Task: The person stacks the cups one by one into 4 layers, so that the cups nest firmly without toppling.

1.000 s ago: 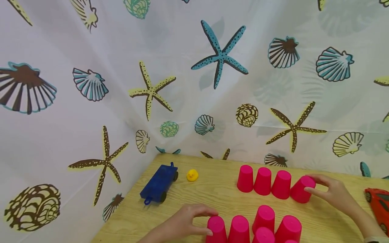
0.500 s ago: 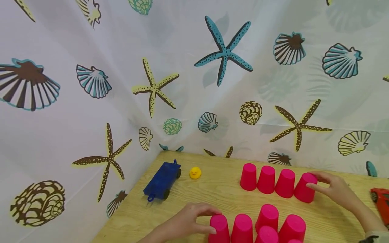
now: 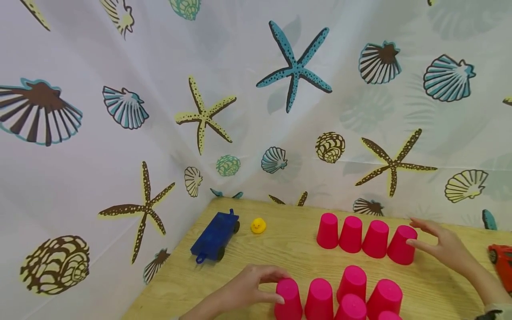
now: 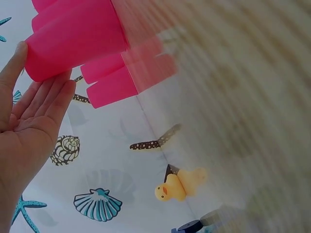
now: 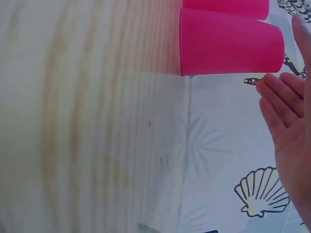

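In the head view, my left hand (image 3: 252, 288) holds the upper part of an upside-down pink cup (image 3: 289, 301) between thumb and fingers. The left wrist view has the thumb on one side of that cup (image 4: 80, 39) and the other fingers on the opposite side. At the back right, my right hand (image 3: 450, 248) is spread beside the last pink cup (image 3: 402, 246) of a row. A gap shows between that cup (image 5: 231, 43) and the right fingertips in the right wrist view. The row's other pink cups (image 3: 352, 235) also stand upside down.
Several more upturned pink cups (image 3: 385, 298) cluster at the front, right of the left hand. A blue wheeled cart (image 3: 216, 236) and a yellow rubber duck (image 3: 258, 226) sit at the back left. A red toy car (image 3: 503, 266) is at the right edge. Patterned curtains (image 3: 240, 66) border the table.
The right hand has let go of the end cup, which now stands close to its neighbour in the row, and its fingers have spread wider. The left hand stays at its cup.
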`<state>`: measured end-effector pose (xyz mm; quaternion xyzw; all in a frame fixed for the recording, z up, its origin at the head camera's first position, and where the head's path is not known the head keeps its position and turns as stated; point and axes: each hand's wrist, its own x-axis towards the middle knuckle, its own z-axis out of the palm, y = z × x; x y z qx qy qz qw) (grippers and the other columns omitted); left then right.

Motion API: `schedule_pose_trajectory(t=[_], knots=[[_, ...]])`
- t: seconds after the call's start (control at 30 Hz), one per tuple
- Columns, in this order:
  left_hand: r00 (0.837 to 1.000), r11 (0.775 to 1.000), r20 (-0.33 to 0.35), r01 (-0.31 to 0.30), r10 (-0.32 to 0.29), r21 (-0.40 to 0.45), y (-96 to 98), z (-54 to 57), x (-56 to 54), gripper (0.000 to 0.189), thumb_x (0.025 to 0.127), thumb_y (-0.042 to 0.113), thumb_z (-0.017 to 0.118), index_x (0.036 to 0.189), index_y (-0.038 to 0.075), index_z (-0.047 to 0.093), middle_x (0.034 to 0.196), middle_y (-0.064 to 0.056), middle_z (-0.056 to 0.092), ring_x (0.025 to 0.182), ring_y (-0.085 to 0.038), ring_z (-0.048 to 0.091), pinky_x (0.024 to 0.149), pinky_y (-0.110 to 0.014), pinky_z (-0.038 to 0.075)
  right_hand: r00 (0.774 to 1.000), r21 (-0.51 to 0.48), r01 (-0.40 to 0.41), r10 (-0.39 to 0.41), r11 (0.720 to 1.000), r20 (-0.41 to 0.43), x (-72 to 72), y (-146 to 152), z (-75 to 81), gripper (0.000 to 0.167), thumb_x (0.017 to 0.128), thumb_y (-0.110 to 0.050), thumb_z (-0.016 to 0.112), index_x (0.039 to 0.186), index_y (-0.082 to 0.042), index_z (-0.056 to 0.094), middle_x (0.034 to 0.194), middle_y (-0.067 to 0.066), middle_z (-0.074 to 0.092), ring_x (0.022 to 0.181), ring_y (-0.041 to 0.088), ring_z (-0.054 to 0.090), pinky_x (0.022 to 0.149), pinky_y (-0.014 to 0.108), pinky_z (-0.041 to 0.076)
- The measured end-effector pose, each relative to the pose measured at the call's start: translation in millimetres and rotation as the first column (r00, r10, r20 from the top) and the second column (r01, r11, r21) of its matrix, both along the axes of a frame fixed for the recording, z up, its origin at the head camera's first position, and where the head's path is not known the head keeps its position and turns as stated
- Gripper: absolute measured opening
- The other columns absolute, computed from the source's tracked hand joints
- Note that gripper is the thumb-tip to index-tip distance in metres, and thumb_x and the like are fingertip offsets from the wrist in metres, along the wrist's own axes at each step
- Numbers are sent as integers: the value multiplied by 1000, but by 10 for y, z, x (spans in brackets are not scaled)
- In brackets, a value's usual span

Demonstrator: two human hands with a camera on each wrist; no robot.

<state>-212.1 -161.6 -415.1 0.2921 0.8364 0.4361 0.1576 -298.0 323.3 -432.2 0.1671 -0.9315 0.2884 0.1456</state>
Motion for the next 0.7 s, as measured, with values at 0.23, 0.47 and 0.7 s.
schedule_pose_trajectory(t=[0.23,0.47,0.7], knots=[[992,994,-68,-107,106,-7,-88,143,-47,44,86,36,72,126,19,63,123,1,69,118,-18,64,102,-42,52,979,-87,41,-57,995,-194,157,65,54,57,83,-23,79,133,-7,58,123,-24,59,108,-26,39,85,7,45],[942,977,-269,-168,199,134,-130,446,-232,47,84,30,75,125,10,63,122,-7,70,116,-24,66,100,-32,52,976,-140,-40,9,989,-218,374,-3,109,54,82,-14,79,131,-6,59,119,-49,41,109,-33,35,82,-9,31],[864,937,-378,-256,333,239,-4,734,-483,47,81,24,79,123,10,63,117,-8,72,113,-24,67,98,-34,54,946,-125,-196,154,973,-287,592,-203,113,57,73,1,81,127,-7,63,127,-38,51,115,-26,44,86,-4,38]])
